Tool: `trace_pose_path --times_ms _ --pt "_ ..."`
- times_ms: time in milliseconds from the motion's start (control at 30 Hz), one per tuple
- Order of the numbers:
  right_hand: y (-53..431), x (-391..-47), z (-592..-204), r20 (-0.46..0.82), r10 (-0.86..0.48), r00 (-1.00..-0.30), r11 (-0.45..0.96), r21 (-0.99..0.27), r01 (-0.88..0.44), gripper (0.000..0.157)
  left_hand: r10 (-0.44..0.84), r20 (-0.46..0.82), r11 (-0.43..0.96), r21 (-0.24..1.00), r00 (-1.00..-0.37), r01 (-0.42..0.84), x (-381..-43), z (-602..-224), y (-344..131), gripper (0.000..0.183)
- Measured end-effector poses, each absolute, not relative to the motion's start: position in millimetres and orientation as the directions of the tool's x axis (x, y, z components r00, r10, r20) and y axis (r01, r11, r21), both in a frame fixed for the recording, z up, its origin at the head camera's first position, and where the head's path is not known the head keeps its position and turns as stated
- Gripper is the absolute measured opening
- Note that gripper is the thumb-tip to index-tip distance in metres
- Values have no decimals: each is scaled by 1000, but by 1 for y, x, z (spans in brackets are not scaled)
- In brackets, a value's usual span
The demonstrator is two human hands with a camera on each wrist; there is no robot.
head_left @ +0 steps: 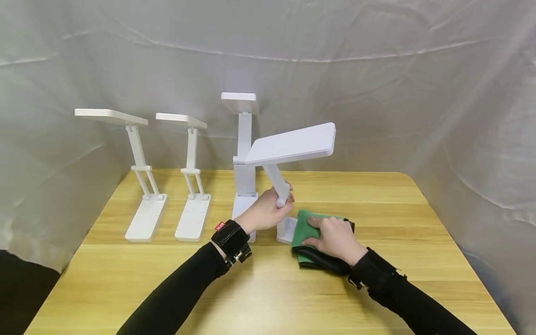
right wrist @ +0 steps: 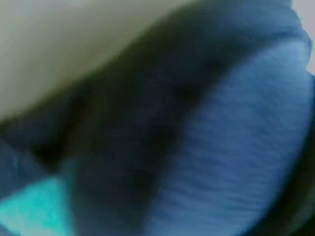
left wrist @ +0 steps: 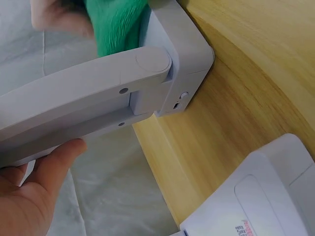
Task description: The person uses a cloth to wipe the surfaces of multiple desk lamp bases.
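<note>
My left hand (head_left: pixel 268 208) grips the folding arm (head_left: pixel 277 186) of a white desk lamp (head_left: pixel 293 143). In the left wrist view, my thumb (left wrist: pixel 61 160) lies along the edge of the lamp's arm near its hinge. A green cloth with black parts (head_left: pixel 307 228) is bunched under my right hand (head_left: pixel 337 237), whose fingers hold it against the lamp's base (head_left: pixel 286 230). Part of that base is hidden by the cloth. From the right wrist, the view is blurred, with dark and bluish folds of fabric (right wrist: pixel 236 142) and a green patch (right wrist: pixel 39 209).
Close to my left hand stands a second white lamp (head_left: pixel 244 174), its base partly behind my wrist. Two more white lamps (head_left: pixel 146 218) (head_left: pixel 192 218) are unfolded at the left of the wooden table (head_left: pixel 398 288). A grey curtain (head_left: pixel 377 93) hangs behind.
</note>
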State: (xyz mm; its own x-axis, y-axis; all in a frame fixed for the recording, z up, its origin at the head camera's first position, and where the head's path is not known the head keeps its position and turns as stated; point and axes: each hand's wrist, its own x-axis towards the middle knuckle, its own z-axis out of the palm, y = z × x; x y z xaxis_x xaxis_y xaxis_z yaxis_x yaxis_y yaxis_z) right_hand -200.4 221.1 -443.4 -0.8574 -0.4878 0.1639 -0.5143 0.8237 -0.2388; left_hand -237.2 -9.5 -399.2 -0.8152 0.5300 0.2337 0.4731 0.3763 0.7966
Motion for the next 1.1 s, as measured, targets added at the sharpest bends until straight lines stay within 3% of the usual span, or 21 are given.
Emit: trace_pose_path --times_ms 167,267,367,500,633,767,933,1100 --pt "227 -206 -444 133 -424 -896 820 -363 -443 41 533 215 404 785 -818 470 -239 -397 -11 24" --pt "226 -198 -446 168 -433 -886 809 -361 -464 22 484 197 467 766 -853 442 -235 -398 -17 34" --pt "221 -185 -449 212 -435 -875 808 -337 -483 14 428 166 528 752 -888 395 -228 -405 -21 46" --pt "213 -166 -452 238 -417 -877 804 -354 -478 12 404 98 571 750 -910 334 -216 -420 -23 46" --pt "207 -154 -452 187 -400 -897 767 -467 -439 12 380 72 599 740 -922 305 -212 -431 -22 41" --pt "197 -166 -454 117 -400 -909 709 -589 -388 29 387 75 589 746 -919 309 -219 -435 -19 39" --pt "189 -191 -456 106 -420 -901 636 -674 -376 28 413 44 588 750 -910 303 -230 -435 -16 40" --pt "201 -172 -458 137 -412 -901 629 -672 -390 29 411 29 608 737 -911 297 -235 -436 -17 41"
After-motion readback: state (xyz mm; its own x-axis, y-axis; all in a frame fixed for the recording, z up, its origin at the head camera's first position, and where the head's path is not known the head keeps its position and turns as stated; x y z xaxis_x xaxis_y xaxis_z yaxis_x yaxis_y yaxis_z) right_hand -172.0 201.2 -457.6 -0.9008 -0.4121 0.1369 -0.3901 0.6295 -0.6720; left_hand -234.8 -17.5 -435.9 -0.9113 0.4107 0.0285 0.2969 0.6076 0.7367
